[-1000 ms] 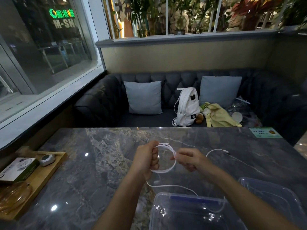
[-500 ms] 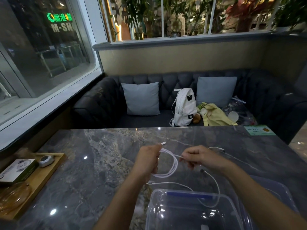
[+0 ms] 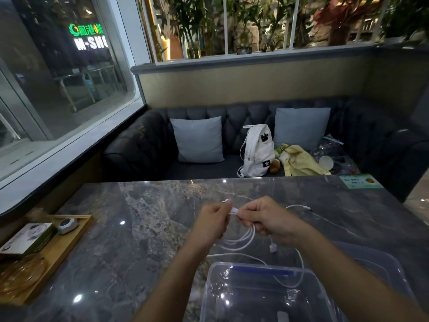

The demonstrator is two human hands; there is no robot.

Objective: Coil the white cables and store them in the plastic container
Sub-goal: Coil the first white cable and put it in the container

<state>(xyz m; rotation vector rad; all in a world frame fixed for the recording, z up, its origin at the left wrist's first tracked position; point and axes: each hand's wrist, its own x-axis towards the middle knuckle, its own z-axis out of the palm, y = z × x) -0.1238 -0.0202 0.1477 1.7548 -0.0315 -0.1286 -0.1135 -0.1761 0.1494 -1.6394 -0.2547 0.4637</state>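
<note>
A white cable hangs in a small coil of a few loops above the marble table. My left hand and my right hand pinch the top of the coil together, close to each other. One plug end dangles below my right hand. A second white cable lies on the table to the right, and more white cord runs along the table to the clear plastic container at the near edge.
The container's clear lid lies to its right. A wooden tray with a box and a small device sits at the table's left. A green card lies at the far right corner. Behind the table, a sofa holds cushions and a white backpack.
My hands have come together at the top of the coil. The loops now hang lower and narrower below them, and the free plug end has dropped under my right hand.
</note>
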